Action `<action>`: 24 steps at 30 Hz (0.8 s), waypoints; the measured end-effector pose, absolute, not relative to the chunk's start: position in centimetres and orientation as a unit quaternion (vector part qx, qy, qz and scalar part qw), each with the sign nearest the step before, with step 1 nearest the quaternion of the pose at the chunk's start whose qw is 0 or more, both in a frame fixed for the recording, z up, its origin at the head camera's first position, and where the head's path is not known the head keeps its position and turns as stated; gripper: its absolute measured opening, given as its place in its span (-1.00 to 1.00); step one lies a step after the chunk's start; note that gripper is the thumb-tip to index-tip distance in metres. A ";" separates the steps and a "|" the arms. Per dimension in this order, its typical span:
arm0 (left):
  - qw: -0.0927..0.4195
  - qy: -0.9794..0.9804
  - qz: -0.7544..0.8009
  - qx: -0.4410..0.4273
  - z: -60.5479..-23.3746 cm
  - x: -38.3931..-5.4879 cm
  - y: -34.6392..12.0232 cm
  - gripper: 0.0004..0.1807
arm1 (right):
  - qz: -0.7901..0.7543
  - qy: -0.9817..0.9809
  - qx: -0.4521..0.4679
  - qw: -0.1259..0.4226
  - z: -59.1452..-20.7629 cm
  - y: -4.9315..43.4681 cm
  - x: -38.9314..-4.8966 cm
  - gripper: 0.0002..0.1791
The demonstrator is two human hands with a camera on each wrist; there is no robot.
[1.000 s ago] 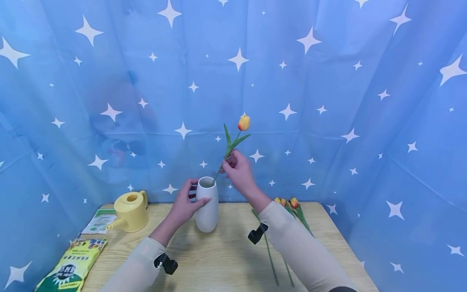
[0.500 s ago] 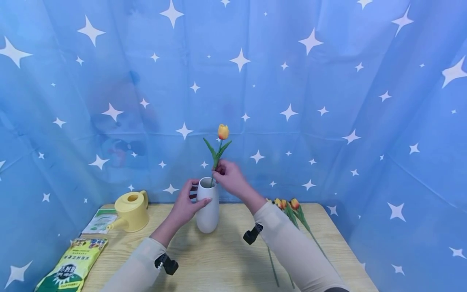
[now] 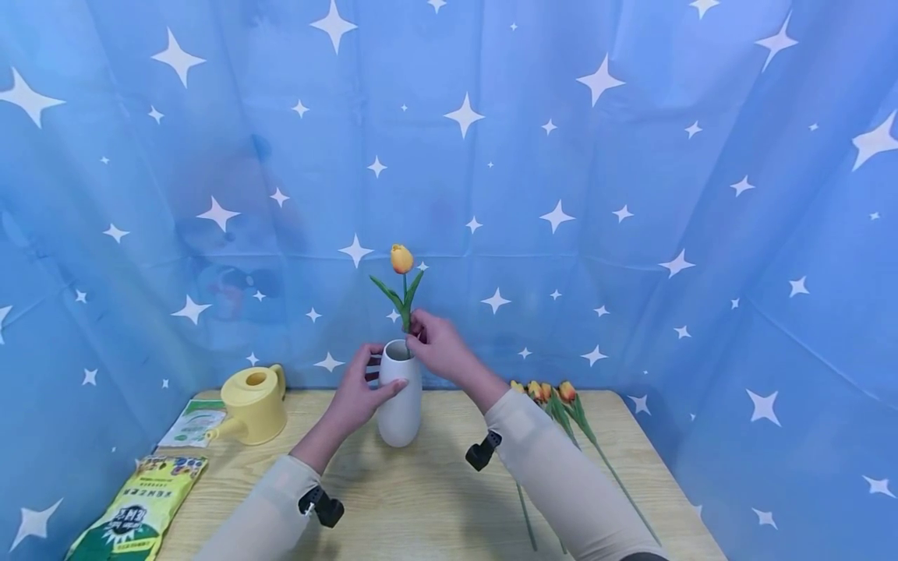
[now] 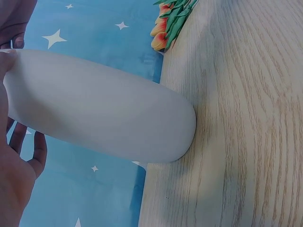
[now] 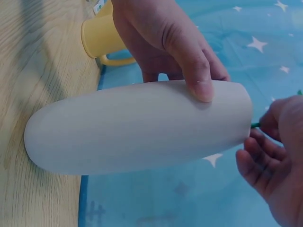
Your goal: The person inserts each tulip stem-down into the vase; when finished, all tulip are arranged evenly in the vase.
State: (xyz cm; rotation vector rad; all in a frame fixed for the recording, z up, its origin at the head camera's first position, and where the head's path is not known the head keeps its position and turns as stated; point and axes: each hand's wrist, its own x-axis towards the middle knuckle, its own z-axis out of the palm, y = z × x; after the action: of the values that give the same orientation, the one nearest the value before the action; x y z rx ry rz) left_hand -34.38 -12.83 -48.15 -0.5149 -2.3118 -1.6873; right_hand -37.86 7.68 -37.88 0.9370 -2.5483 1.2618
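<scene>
A tall white vase stands upright on the wooden table. My left hand holds it near the top, thumb on the front and fingers round the far side; the right wrist view shows that thumb pressed on the vase. Over the mouth, my right hand pinches the green stem of a yellow-orange tulip. Its bloom and two leaves rise above the fingers, and the lower stem goes into the vase mouth, hidden inside. In the right wrist view a bit of stem shows between the rim and my right hand.
Several more tulips lie at the table's right, partly under my right sleeve. On the left stand a yellow watering can, a white-green packet and a yellow-green bag. A blue star-patterned curtain hangs behind the table.
My right hand has moved left and slightly down, bringing the tulip from a rightward slant to nearly upright over the vase. The left hand and the vase have stayed in place.
</scene>
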 end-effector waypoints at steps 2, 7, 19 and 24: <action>0.118 -0.789 -0.577 -0.177 -48.2 -34.4 -12.8 -0.25 | 0.414 -0.853 0.310 0.072 -37.9 7.7 -37.9 -0.92; 0.118 -0.791 -0.574 -0.174 -48.2 -34.4 -12.8 -0.24 | 0.390 -0.864 0.308 0.076 -37.8 7.6 -37.9 -0.95; 0.114 -0.793 -0.573 -0.171 -48.0 -34.2 -12.7 -0.23 | 0.429 -0.860 0.273 0.036 -38.2 8.3 -37.3 -0.66; 0.115 -0.794 -0.573 -0.169 -48.0 -34.3 -12.7 -0.23 | 0.459 -0.851 0.255 0.022 -38.9 9.3 -37.2 -0.39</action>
State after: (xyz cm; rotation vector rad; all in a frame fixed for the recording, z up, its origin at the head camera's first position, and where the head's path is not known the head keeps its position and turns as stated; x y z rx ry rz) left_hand -34.26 -12.74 -48.04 -0.4965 -2.3255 -1.6777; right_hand -37.21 9.31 -38.89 0.7903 -2.6356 1.4227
